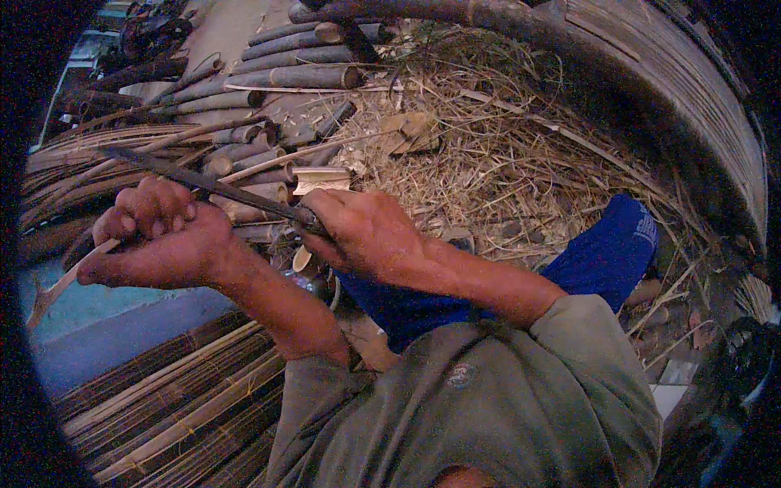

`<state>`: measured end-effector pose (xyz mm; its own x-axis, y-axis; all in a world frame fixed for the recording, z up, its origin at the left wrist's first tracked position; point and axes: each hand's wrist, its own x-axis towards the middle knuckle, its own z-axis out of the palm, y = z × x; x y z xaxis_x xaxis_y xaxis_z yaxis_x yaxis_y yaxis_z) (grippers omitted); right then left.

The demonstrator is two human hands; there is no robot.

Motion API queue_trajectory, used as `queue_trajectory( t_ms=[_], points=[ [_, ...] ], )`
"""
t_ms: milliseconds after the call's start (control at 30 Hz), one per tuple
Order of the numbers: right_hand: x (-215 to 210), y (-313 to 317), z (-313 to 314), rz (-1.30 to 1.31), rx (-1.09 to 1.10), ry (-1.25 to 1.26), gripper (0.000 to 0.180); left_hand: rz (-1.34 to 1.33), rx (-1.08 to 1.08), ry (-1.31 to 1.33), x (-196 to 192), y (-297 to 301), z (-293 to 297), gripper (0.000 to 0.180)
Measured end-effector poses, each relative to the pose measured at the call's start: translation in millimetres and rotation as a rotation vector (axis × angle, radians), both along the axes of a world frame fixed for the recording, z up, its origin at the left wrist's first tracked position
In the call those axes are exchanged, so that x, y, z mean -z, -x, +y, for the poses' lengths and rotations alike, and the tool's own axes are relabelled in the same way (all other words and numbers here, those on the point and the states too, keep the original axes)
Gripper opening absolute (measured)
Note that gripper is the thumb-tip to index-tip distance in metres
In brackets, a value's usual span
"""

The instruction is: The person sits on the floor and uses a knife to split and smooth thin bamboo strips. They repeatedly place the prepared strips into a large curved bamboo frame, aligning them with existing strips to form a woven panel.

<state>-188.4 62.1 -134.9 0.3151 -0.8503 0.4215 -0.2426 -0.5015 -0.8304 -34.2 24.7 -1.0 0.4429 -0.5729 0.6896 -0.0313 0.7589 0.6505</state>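
Observation:
My right hand [366, 232] is closed around the handle of a long dark knife [203, 180], whose blade runs up and to the left. My left hand [154, 236] is fisted around a thin pale bamboo strip [57, 289] that sticks out down to the left below the fist. The blade passes just above my left hand's fingers. Both forearms come up from grey-green sleeves [488, 390], and a blue-clad leg [602, 252] lies under my right forearm.
Cut bamboo poles [277, 77] are stacked at the top left. Dry straw and shavings [504, 154] cover the ground ahead. A bundle of split bamboo strips [171, 398] lies at the lower left beside a blue surface [106, 317]. A curved woven bamboo wall [683, 98] runs along the right.

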Motion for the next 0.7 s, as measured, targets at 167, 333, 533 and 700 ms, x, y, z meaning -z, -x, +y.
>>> queue_trajectory(
  t_ms=[167,333,533,700],
  points=[
    [57.6,-1.1,-15.4,0.226,0.034,-0.251,0.028,0.018,-0.208,-0.005,-2.7,-0.1,-3.8,0.067],
    [59.9,-0.2,-15.9,0.195,0.029,-0.153,0.032,0.059,-0.042,0.029,1.6,-14.4,-4.3,0.066],
    [118.8,-2.1,-44.8,0.346,0.081,-0.43,0.034,0.017,-0.373,-0.006,-4.8,-14.8,-14.0,0.065],
    [142.9,5.7,-49.6,0.39,0.073,-0.361,0.034,-0.03,-0.413,-0.015,-3.9,-16.5,-19.4,0.066]
  ],
)
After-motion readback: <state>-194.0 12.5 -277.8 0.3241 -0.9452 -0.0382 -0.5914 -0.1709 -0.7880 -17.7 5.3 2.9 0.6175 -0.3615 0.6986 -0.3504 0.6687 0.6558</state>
